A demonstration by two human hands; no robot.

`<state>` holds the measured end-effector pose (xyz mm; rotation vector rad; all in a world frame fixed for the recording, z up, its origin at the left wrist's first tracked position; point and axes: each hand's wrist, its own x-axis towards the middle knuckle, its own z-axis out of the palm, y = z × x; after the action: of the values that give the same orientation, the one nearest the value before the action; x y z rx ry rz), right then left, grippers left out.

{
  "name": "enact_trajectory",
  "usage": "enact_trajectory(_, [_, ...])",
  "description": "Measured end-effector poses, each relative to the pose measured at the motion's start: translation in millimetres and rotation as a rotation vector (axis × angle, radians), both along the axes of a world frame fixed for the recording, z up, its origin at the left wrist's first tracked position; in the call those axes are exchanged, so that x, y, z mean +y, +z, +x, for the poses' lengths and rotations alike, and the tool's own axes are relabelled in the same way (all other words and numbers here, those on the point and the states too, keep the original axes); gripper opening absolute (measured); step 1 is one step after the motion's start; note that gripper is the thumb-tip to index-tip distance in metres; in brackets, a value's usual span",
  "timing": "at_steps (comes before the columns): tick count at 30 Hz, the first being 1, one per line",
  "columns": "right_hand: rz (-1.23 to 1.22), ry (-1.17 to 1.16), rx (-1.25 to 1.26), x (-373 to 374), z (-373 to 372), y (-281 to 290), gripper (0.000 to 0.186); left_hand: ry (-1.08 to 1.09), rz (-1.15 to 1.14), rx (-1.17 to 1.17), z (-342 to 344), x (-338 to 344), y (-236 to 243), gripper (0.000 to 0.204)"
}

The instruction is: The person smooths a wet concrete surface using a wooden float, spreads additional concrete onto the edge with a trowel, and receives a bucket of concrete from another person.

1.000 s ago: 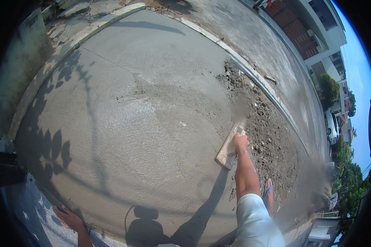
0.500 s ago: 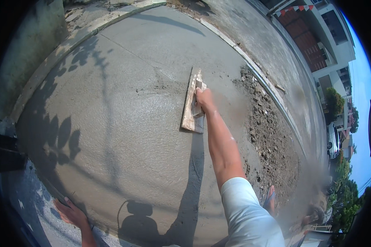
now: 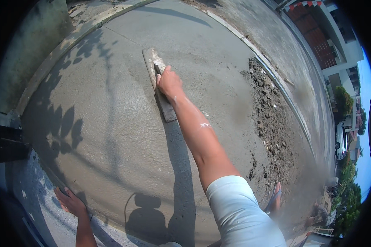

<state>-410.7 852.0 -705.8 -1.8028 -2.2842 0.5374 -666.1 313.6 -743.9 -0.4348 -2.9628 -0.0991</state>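
Grey, wet-looking cement point(image 3: 132, 144) fills most of the head view, and I can see a wooden board point(image 3: 150, 64) with a handle point(image 3: 159, 63) on it, near the middle and a bit toward the far side. The right hand point(image 3: 170, 82) is the near one: its fingers are wrapped round the handle, so the board is right under them, with no gap to cross. The board's long way runs from far left to near right, more far-to-near than sideways. The right arm point(image 3: 198, 138) slants in from the near right. I can't tell if the board lies flat or has one edge tipped up. The left hand point(image 3: 71, 202) is well apart, down at the near left, over the pale ground point(image 3: 62, 222) beside the cement. It holds nothing; its fingers are straight and its thumb sticks out. A lumpy patch point(image 3: 272, 127) lies to the board's right, well away.
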Motion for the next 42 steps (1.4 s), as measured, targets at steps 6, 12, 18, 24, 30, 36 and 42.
enact_trajectory(6, [0.035, -0.264, -0.163, 40, 157, -12, 0.038, -0.023, 0.021, 0.016, 0, 2, 0, 0.06])
enact_trajectory(12, [0.055, -0.532, -0.214, 9, 275, 4, 0.038, -0.029, 0.019, 0.011, -5, -2, -3, 0.058])
enact_trajectory(18, [0.092, -0.646, -0.281, -23, 390, -25, 0.039, -0.033, 0.02, 0.021, -8, -8, -10, 0.06])
enact_trajectory(24, [-0.062, -1.059, -0.181, -34, 478, -57, 0.044, -0.051, -0.006, 0.034, -10, -8, -11, 0.062])
enact_trajectory(30, [-0.063, -0.967, -0.123, 12, 408, -38, 0.053, -0.052, -0.014, 0.035, -8, -4, -8, 0.064])
enact_trajectory(36, [-0.083, -0.853, 0.111, 60, 327, -16, 0.054, -0.031, -0.06, 0.013, -8, 0, -10, 0.065])
enact_trajectory(42, [0.025, -0.855, 0.076, 107, 285, -43, 0.056, -0.054, -0.064, 0.073, -9, -1, -12, 0.061])
